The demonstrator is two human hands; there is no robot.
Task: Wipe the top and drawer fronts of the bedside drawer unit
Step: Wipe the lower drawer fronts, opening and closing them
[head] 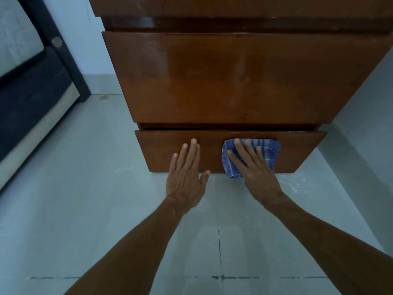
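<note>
The glossy brown wooden drawer unit (pixel 244 77) fills the upper middle of the head view, with a tall middle drawer front and a lower drawer front (pixel 297 150) that stands slightly out. My right hand (pixel 253 167) presses a folded blue checked cloth (pixel 265 152) flat against the lower drawer front, fingers spread over it. To its left, my left hand (pixel 187 173) lies flat and empty on the same drawer front, fingers together and thumb out. The unit's top is out of view.
Pale grey floor tiles (pixel 106 209) spread below and to the left of the unit. A dark bed frame with a mattress (pixel 32 92) runs along the left edge. A light wall (pixel 365 99) closes in on the right of the unit.
</note>
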